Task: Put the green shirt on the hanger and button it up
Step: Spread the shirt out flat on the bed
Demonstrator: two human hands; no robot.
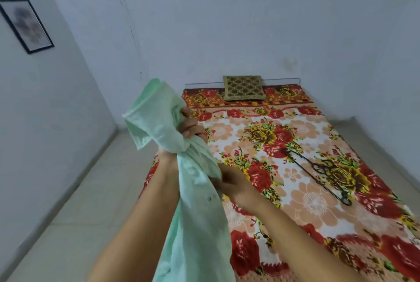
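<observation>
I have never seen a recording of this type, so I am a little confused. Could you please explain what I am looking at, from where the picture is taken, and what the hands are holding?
There is no machine here. A person wears one camera on the head, looking forward and down, so you see their own two arms. The left hand holds a bunched green shirt up in a closed grip, and the right hand pinches the cloth lower down. Ahead lies a bed with a flowered blanket. On it rests a dark hanger, not yet used, and a patterned cushion at the far end. A framed picture hangs on the left wall.
</observation>
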